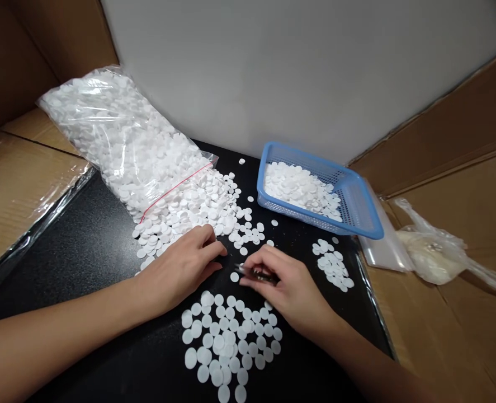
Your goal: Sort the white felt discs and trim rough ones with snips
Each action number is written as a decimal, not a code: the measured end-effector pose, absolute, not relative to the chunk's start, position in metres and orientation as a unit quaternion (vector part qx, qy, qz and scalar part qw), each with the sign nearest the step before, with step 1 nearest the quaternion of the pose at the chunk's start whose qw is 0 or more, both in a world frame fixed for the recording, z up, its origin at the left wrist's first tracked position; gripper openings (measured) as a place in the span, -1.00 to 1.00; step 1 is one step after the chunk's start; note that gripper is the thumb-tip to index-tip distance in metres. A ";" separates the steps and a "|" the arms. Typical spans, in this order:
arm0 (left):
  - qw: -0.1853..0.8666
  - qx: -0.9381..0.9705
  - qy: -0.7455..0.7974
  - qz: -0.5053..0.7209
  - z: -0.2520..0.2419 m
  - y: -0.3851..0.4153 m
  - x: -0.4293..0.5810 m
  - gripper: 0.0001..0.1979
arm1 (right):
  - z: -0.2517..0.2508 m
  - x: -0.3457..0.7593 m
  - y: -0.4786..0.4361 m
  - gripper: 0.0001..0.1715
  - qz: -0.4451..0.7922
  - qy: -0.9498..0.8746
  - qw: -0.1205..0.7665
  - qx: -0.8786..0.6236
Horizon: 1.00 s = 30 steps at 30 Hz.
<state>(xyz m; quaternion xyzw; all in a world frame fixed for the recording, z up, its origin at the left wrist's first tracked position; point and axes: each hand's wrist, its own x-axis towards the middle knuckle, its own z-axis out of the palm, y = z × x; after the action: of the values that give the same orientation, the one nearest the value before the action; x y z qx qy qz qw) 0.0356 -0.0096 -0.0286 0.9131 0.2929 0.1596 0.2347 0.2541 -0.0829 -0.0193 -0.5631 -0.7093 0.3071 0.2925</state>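
My left hand (pixel 187 263) rests beside the heap of small white discs (pixel 193 204) that spills from a clear plastic bag (pixel 109 129). Its fingers are bent and apart, with nothing visible between them. Pinched in my right hand (pixel 287 282) is a small, dark metallic tool (pixel 264 275), largely covered by the fingers. A single white disc (pixel 234 277) lies on the black surface between the two hands. Closer to me, many white discs (pixel 226 341) are spread out, some overlapping.
A blue basket (pixel 373 215) partly filled with white discs stands at the back right. In front of it lies a small group of discs (pixel 334 266). Farther right, a knotted plastic bag (pixel 432 254) sits on cardboard. A pale wall (pixel 273 73) rises behind.
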 end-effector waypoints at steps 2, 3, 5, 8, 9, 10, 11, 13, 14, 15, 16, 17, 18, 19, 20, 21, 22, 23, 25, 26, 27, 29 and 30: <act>0.237 0.912 0.294 0.161 -0.027 -0.011 0.037 -0.82 | -0.019 0.261 -0.081 -0.88 0.287 -0.688 0.311 -0.589; 0.237 0.912 0.294 0.160 -0.026 -0.011 0.037 -0.82 | -0.018 0.264 -0.079 -0.87 0.280 -0.679 0.315 -0.601; 0.241 0.914 0.289 0.156 -0.024 -0.012 0.040 -0.80 | -0.018 0.269 -0.076 -0.85 0.276 -0.668 0.312 -0.617; 0.240 0.919 0.272 0.158 -0.025 -0.014 0.044 -0.80 | -0.018 0.270 -0.074 -0.87 0.273 -0.675 0.302 -0.615; 0.237 0.921 0.267 0.158 -0.025 -0.015 0.046 -0.81 | -0.019 0.270 -0.074 -0.87 0.272 -0.678 0.301 -0.612; 0.236 0.922 0.263 0.157 -0.026 -0.016 0.047 -0.83 | -0.020 0.269 -0.075 -0.86 0.273 -0.681 0.301 -0.609; 0.237 0.923 0.262 0.155 -0.027 -0.016 0.049 -0.84 | -0.021 0.268 -0.075 -0.84 0.275 -0.684 0.302 -0.604; 0.239 0.922 0.265 0.149 -0.027 -0.018 0.052 -0.88 | -0.024 0.266 -0.076 -0.82 0.279 -0.688 0.300 -0.599; 0.239 0.922 0.269 0.144 -0.027 -0.018 0.053 -0.89 | -0.025 0.265 -0.076 -0.82 0.280 -0.692 0.295 -0.597; 0.236 0.922 0.272 0.139 -0.026 -0.019 0.054 -0.91 | -0.027 0.265 -0.076 -0.82 0.280 -0.695 0.289 -0.595; 0.232 0.923 0.276 0.133 -0.025 -0.020 0.055 -0.92 | -0.028 0.264 -0.076 -0.83 0.281 -0.699 0.282 -0.594; 0.228 0.924 0.279 0.127 -0.024 -0.020 0.056 -0.93 | -0.028 0.264 -0.076 -0.84 0.281 -0.702 0.276 -0.593; 0.229 0.923 0.283 0.122 -0.023 -0.021 0.057 -0.94 | -0.029 0.263 -0.076 -0.86 0.281 -0.705 0.271 -0.592; 0.235 0.921 0.287 0.120 -0.022 -0.021 0.058 -0.96 | -0.028 0.263 -0.076 -0.87 0.281 -0.708 0.264 -0.591; 0.247 0.917 0.291 0.119 -0.021 -0.021 0.059 -0.98 | -0.027 0.262 -0.076 -0.89 0.282 -0.711 0.255 -0.592; 0.262 0.912 0.294 0.119 -0.020 -0.022 0.059 -0.97 | -0.026 0.262 -0.076 -0.90 0.285 -0.712 0.247 -0.593; 0.277 0.907 0.296 0.118 -0.019 -0.022 0.059 -0.95 | -0.024 0.261 -0.075 -0.89 0.287 -0.712 0.240 -0.594; 0.289 0.903 0.296 0.116 -0.018 -0.021 0.058 -0.93 | -0.022 0.261 -0.075 -0.88 0.291 -0.712 0.234 -0.594; 0.302 0.900 0.293 0.111 -0.017 -0.020 0.056 -0.91 | -0.020 0.261 -0.075 -0.86 0.299 -0.714 0.231 -0.590; 0.304 0.901 0.290 0.113 -0.017 -0.020 0.054 -0.91 | -0.018 0.262 -0.075 -0.86 0.304 -0.714 0.236 -0.585; 0.304 0.901 0.286 0.117 -0.017 -0.019 0.052 -0.91 | -0.018 0.263 -0.075 -0.85 0.308 -0.712 0.244 -0.582; 0.302 0.902 0.279 0.130 -0.018 -0.017 0.049 -0.92 | -0.017 0.267 -0.074 -0.77 0.309 -0.703 0.267 -0.582; 0.298 0.903 0.279 0.136 -0.018 -0.017 0.048 -0.91 | -0.017 0.269 -0.074 -0.71 0.305 -0.697 0.278 -0.586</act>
<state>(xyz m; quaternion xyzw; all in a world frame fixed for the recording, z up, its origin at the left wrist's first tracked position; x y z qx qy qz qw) 0.0482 -0.0170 -0.0176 0.9029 0.2788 0.1363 0.2976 0.2689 -0.0736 -0.0165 -0.5859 -0.6973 0.3051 0.2783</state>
